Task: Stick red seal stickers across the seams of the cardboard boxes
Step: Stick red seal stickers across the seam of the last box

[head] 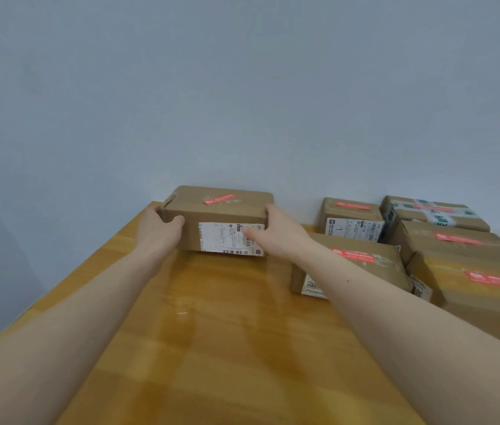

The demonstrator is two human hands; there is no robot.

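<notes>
Left hand and right hand round one cardboard box — red seal sticker on top (contents unseen).

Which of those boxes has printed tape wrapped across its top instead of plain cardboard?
The far-right box against the wall: pale tape with dark green print crosses its top under the red sticker. The other boxes show plain brown tops.

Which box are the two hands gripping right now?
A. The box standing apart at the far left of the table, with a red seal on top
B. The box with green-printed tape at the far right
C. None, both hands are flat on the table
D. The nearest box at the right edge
A: the left hand and right hand clasp the ends of the lone box, whose top bears a red seal sticker; the other boxes sit grouped to the right.
</notes>
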